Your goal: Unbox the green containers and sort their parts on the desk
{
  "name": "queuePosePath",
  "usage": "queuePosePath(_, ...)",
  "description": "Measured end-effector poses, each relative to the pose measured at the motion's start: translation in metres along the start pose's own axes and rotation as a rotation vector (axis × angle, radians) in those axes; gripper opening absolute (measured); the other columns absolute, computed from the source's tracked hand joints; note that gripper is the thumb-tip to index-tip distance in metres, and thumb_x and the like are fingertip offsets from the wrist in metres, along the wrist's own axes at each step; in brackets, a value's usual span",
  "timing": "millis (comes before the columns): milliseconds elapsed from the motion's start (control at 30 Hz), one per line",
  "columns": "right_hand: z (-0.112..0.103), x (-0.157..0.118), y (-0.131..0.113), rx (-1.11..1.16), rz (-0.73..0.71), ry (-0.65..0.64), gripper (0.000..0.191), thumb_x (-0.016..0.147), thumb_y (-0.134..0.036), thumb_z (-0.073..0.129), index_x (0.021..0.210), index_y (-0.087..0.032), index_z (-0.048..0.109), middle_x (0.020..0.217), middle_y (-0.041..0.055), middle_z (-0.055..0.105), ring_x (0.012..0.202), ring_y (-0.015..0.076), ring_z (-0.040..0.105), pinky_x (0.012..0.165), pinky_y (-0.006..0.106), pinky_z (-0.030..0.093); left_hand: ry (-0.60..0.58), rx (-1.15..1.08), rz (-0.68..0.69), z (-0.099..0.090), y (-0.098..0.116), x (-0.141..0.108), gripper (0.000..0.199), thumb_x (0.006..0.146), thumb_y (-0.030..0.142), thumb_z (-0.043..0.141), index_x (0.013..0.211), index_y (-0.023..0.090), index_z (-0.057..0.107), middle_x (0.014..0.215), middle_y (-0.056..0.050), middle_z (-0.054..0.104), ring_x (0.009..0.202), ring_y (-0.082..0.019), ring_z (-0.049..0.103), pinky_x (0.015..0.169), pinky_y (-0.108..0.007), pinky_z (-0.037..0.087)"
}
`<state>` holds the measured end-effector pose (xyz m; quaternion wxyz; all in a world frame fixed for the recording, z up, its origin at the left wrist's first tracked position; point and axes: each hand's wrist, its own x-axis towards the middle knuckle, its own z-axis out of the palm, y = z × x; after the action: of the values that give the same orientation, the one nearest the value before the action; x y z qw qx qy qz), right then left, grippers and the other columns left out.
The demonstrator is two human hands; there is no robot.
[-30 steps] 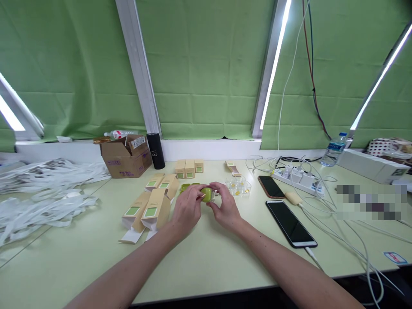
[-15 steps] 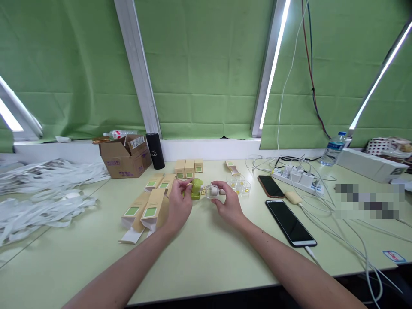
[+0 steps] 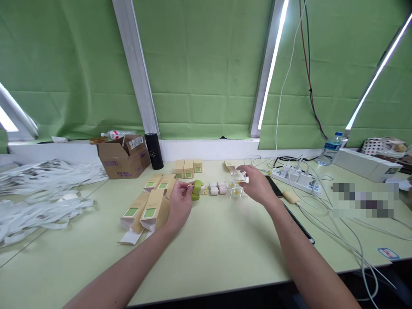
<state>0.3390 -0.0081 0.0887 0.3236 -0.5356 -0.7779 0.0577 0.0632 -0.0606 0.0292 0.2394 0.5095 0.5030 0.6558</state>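
Note:
My left hand (image 3: 180, 204) is closed in a pinch at a small green plastic object (image 3: 197, 189), whose exact kind I cannot make out. Just right of it stand several small whitish-pink cylinders (image 3: 214, 189), close together on the table. Farther right, my right hand (image 3: 256, 182) has its fingers curled round a clear plastic container (image 3: 240, 175), held above a group of other clear containers (image 3: 234, 189) with yellow spots inside. The right fingertips are partly hidden by the hand.
Small tan boxes (image 3: 188, 168) stand behind, and longer open ones (image 3: 156, 210) lie at left. A carton (image 3: 124, 159) and black cylinder (image 3: 154, 151) are at the back. Phones (image 3: 299, 223), a power strip (image 3: 296, 179) and cables lie right; white straps (image 3: 48, 193) lie left.
My right hand has moved right with the clear container, from beside the green object to above the other containers. The whitish-pink cylinders now show uncovered. My left hand stays at the green object.

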Motion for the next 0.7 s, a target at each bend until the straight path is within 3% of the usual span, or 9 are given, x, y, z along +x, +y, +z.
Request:
queuePosePath(167, -0.006, 0.0, 0.036, -0.242, 0.125, -0.244, 0.048, 0.083, -0.009, 0.067, 0.129, -0.025, 0.067, 0.125, 0.0095, 0.068, 0.104, 0.0232, 0.067, 0.078, 0.028, 0.044, -0.006, -0.001, -0.013, 0.0, -0.006, 0.001, 0.036, 0.09, 0.055, 0.068, 0.096, 0.023, 0.054, 0.114, -0.012, 0.076, 0.102, -0.024, 0.074, 0.09, -0.041, 0.056)
queuePosePath(333, -0.001, -0.005, 0.041, -0.335, 0.168, -0.373, 0.05, 0.083, -0.008, 0.067, 0.13, -0.025, 0.066, 0.128, 0.0114, 0.064, 0.105, 0.0233, 0.068, 0.074, 0.027, 0.042, -0.015, -0.022, -0.002, 0.001, -0.003, 0.0, 0.034, 0.09, 0.053, 0.069, 0.095, 0.023, 0.053, 0.114, -0.012, 0.077, 0.101, -0.024, 0.074, 0.091, -0.041, 0.057)
queuePosePath(467, 0.002, -0.007, 0.035, -0.392, 0.213, -0.438, 0.048, 0.085, -0.006, 0.062, 0.129, -0.023, 0.06, 0.128, 0.0129, 0.062, 0.105, 0.0245, 0.068, 0.071, 0.027, 0.041, -0.02, -0.035, 0.002, 0.002, -0.001, -0.001, 0.035, 0.089, 0.052, 0.07, 0.094, 0.023, 0.053, 0.113, -0.013, 0.078, 0.1, -0.024, 0.075, 0.091, -0.042, 0.057)
queuePosePath(700, 0.011, -0.008, 0.041, -0.341, 0.207, -0.433, 0.053, 0.083, -0.001, 0.056, 0.133, -0.017, 0.05, 0.124, 0.018, 0.06, 0.105, 0.0276, 0.068, 0.075, 0.03, 0.043, -0.017, -0.056, -0.001, 0.004, 0.001, -0.001, 0.036, 0.087, 0.053, 0.072, 0.091, 0.023, 0.052, 0.115, -0.013, 0.078, 0.103, -0.024, 0.075, 0.093, -0.042, 0.057)
